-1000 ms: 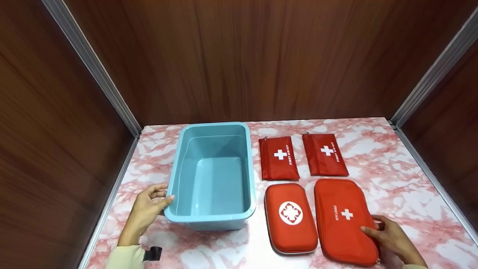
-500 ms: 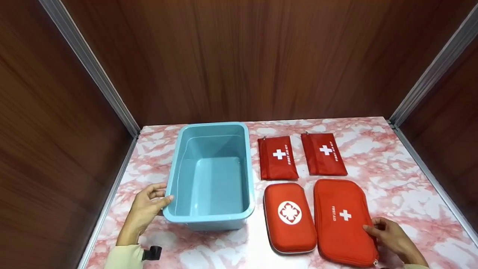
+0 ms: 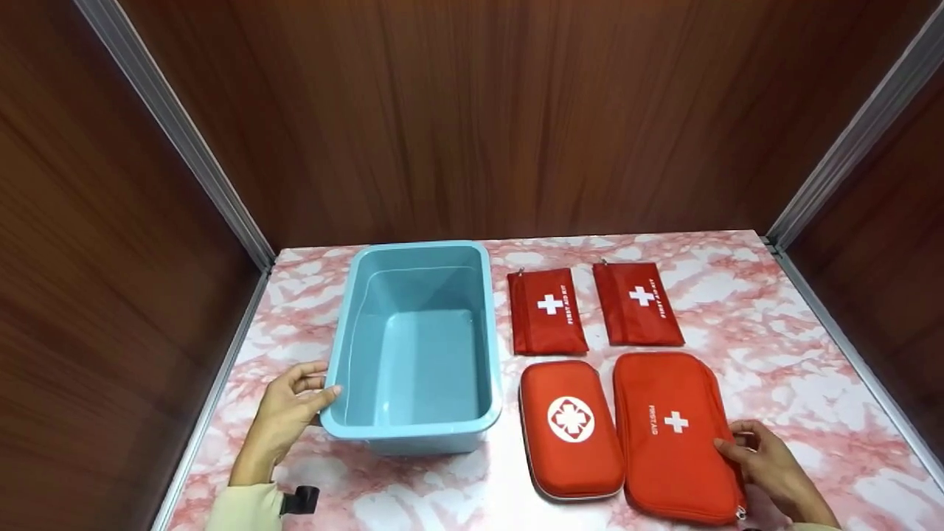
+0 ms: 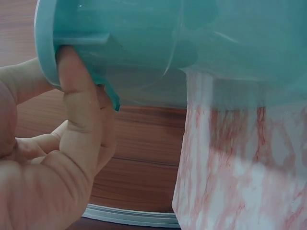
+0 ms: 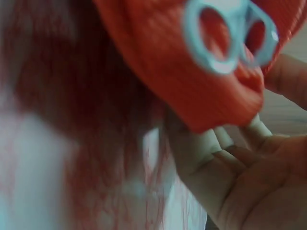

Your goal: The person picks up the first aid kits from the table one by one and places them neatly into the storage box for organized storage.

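In the head view my left hand (image 3: pixel 286 409) holds the near left rim of a light blue plastic tub (image 3: pixel 413 431), thumb over the rim and fingers below it. The left wrist view shows the fingers curled under the tub's lip (image 4: pixel 45 48). At the lower right, my right hand (image 3: pixel 771 463) grips the right edge of a large soft red first aid case (image 3: pixel 671 464), thumb on top. The right wrist view shows fingers beneath the case (image 5: pixel 163 52) and its metal zipper pull (image 5: pixel 220 62). The case lies beside a smaller red hard-shell first aid case (image 3: pixel 571 464).
Two flat red first aid pouches (image 3: pixel 546 324) (image 3: pixel 627 324) lie behind the cases, right of the tub. The pink-and-white marbled table (image 3: pixel 796 354) is enclosed by dark wood-grain panels (image 3: pixel 457 133) with metal corner rails (image 3: pixel 177 133).
My right hand and the large first aid case have shifted slightly left, closer to the smaller case. My left hand stays on the tub's rim, and the pouches lie as before.
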The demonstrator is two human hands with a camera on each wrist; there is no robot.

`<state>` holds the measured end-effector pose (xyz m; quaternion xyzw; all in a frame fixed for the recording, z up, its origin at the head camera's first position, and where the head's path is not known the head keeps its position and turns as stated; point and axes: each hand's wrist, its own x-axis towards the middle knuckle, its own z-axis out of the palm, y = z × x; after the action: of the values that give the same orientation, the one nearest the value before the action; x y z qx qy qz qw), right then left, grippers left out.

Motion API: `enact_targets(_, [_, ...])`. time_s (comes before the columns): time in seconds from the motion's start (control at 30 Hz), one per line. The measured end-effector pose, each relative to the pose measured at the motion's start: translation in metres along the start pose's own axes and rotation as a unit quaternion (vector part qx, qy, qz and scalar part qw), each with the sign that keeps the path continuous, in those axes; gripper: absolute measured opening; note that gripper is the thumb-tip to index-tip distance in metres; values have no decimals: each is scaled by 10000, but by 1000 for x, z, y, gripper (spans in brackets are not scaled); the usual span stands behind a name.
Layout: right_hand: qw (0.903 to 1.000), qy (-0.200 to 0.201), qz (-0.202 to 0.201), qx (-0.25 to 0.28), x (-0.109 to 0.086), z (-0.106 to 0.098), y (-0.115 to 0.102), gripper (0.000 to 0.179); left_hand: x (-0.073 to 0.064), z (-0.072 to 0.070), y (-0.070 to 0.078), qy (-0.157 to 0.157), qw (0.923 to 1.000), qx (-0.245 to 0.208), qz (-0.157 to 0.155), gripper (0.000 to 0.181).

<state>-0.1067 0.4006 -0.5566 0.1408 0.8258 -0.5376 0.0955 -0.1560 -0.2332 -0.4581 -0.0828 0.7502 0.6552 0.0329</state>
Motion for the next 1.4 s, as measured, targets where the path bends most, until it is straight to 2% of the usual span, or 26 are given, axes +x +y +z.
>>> enact_targets(0.13, [9983,63,-468,-348,0,3,0,52,-1,0,1,3,10000,9,16,49])
enact_targets(0.2, [9930,220,-954,-653,0,5,1,52,-1,0,0,13,10000,-13,5,48])
enact_targets(0.3, [9781,647,-1747,-929,0,10,4,46,-1,0,0,4,10000,-61,-4,48])
enact_targets(0.4, [9573,1082,-2517,-928,1,15,7,40,0,0,0,6,10000,-83,-5,48])
enact_targets(0.47, [9470,1254,-2820,-897,2,17,9,37,0,1,1,16,10000,-84,-1,49])
enact_targets(0.53, [9421,1330,-2966,-824,3,18,9,34,-1,0,1,20,10000,-84,-5,49])
enact_targets(0.63, [9426,1370,-2953,-743,3,19,9,32,-1,0,2,13,10000,-67,8,50])
enact_targets(0.87, [9545,1351,-2540,-790,2,19,5,30,1,0,1,-7,10000,-22,2,47])
enact_targets(0.97, [9642,1318,-2118,-903,1,17,2,29,0,0,1,-1,10000,-35,5,48])
enact_targets(1.1, [9806,1120,-1340,-895,-2,14,-4,37,-1,0,1,23,10000,-55,1,49])
enact_targets(1.2, [9850,1099,-1002,-876,-3,14,-5,41,-1,0,1,20,10000,-58,2,49])
enact_targets(1.3, [9813,1281,-1117,-899,-5,15,-6,38,-1,1,0,12,10000,-59,5,48])
enact_targets(1.4, [9725,1527,-1529,-867,-5,18,-6,32,-1,1,0,28,10000,-54,-8,48])
